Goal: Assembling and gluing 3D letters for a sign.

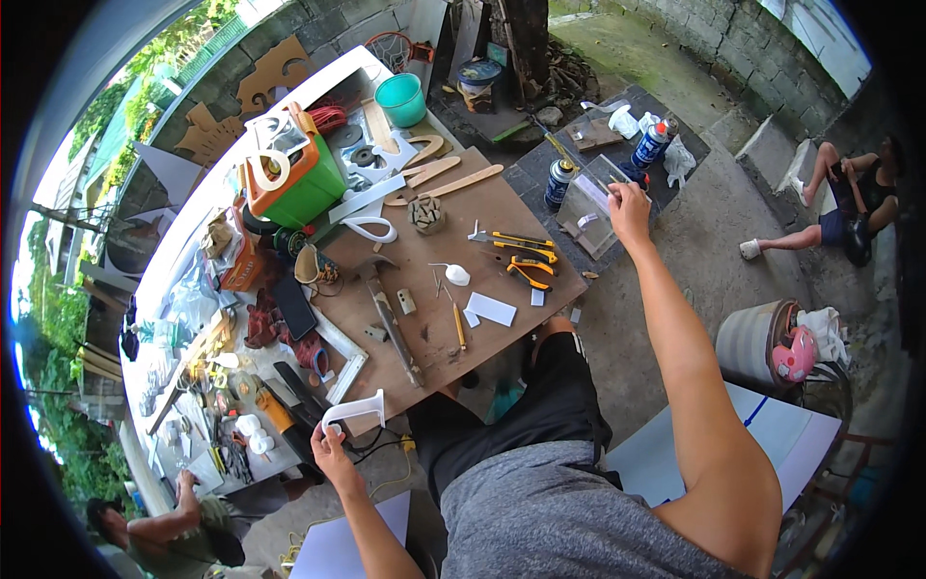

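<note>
My left hand (335,459) is closed on a white curved plastic piece (359,411), held by one end near the close corner of the brown work table (405,261). Stretched out to the right, my right hand (630,214) has its fingers pinched together over a clear flat pane (588,217) on the dark side table. What it pinches, if anything, is too small to make out. One spray can (559,185) stands left of the pane, and another spray can (650,147) stands beyond it.
A hammer (394,314), pliers (530,274), a pencil (459,326) and a white rectangular piece (491,309) lie on the brown table. A green and orange box (299,188) and cluttered tools are at the left. One person (159,531) works lower left; another person (854,198) sits far right.
</note>
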The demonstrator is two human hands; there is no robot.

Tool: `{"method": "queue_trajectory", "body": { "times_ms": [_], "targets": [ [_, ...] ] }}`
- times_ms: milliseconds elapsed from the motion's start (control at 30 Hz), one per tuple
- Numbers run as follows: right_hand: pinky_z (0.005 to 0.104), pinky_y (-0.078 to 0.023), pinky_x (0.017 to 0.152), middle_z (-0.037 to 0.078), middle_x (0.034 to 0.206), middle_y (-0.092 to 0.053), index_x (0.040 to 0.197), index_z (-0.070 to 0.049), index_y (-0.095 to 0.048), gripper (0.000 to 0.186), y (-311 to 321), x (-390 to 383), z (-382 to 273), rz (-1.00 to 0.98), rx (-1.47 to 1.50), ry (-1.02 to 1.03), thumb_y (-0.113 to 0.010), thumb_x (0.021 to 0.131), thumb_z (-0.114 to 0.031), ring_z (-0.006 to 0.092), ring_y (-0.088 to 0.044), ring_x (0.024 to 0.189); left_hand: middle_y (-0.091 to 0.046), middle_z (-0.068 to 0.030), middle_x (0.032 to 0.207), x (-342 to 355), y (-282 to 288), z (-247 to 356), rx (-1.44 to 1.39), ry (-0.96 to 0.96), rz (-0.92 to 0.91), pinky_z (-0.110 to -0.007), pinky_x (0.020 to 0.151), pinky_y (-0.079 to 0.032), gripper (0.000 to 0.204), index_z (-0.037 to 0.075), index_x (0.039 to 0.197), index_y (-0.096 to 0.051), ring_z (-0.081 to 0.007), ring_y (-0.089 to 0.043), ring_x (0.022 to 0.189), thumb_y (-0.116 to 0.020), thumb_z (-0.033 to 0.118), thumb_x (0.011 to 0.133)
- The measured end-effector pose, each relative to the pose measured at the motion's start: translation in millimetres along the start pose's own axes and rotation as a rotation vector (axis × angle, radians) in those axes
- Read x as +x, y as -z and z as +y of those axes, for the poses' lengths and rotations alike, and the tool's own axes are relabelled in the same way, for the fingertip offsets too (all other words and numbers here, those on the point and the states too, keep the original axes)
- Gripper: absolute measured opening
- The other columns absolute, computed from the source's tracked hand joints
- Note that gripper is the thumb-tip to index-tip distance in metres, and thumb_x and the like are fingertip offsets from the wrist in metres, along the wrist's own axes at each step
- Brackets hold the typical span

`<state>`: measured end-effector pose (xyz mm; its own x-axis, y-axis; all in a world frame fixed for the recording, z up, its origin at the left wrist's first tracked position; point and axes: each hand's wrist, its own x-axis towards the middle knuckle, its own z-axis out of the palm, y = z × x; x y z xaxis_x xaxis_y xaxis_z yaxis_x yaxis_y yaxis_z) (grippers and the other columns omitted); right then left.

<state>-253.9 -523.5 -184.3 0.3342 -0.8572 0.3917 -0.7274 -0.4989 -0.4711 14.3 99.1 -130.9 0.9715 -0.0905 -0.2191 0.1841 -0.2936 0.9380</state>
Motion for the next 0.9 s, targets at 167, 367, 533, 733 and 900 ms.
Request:
{"method": "queue_trajectory", "body": {
  "times_ms": [167, 367, 533, 733, 900],
  "targets": [
    [0.0475, -0.042, 0.093, 0.006, 0.104, -0.06, 0.112, -0.012, -0.066, 0.026, -3, -3, -4, -0.087, -0.007, -0.037, -0.068, 0.086, -0.015, 0.0284, -0.056, 0.107, -0.064, -0.0039, 0.099, -5, 8, -1, 0.003, 0.006, 0.028, -0.026, 0.085, -0.045, 0.041, 0.0, 0.126, -0.054, -0.0105, -0.057, 0.091, -0.064, 0.028, 0.099],
    [0.0461, -0.046, 0.09, 0.01, 0.105, -0.062, 0.113, -0.01, -0.066, 0.03, -1, 0, -6, 0.066, -0.063, 0.093, -0.07, 0.084, -0.018, 0.031, -0.058, 0.104, -0.065, -0.0074, 0.113, -5, 12, -3, -0.084, 0.031, -0.022, -0.027, 0.089, -0.045, 0.045, -0.001, 0.136, -0.05, -0.0136, -0.06, 0.101, -0.059, 0.026, 0.101],
    [0.0367, -0.049, 0.084, 0.012, 0.104, -0.064, 0.113, -0.001, -0.065, 0.025, 42, -17, -57, 0.236, 0.227, 0.012, -0.065, 0.093, -0.015, 0.0257, -0.061, 0.093, -0.066, -0.0031, 0.109, -5, 7, 0, -0.188, 0.214, 0.096, -0.028, 0.081, -0.044, 0.038, 0.008, 0.127, -0.058, -0.0128, -0.062, 0.094, -0.059, 0.034, 0.1],
    [0.0293, -0.049, 0.077, 0.009, 0.108, -0.062, 0.12, -0.004, -0.059, 0.025, 76, -166, -198, -0.344, 0.784, 0.071, -0.059, 0.098, -0.017, 0.012, -0.057, 0.091, -0.064, -0.0012, 0.104, -58, -19, 35, -0.592, 0.263, 0.005, -0.029, 0.087, -0.04, 0.033, 0.009, 0.118, -0.059, -0.0123, -0.056, 0.096, -0.053, 0.037, 0.102],
    [0.0295, -0.05, 0.09, 0.011, 0.121, -0.06, 0.139, 0.0, -0.046, 0.055, 93, -254, -285, -0.989, 1.19, -0.126, -0.069, 0.093, -0.016, 0.0145, -0.06, 0.097, -0.061, -0.0086, 0.119, -99, -49, 54, -0.713, 0.272, -0.107, -0.033, 0.098, -0.041, 0.037, 0.002, 0.126, -0.052, -0.0154, -0.054, 0.104, -0.05, 0.031, 0.104]
  ]
}}
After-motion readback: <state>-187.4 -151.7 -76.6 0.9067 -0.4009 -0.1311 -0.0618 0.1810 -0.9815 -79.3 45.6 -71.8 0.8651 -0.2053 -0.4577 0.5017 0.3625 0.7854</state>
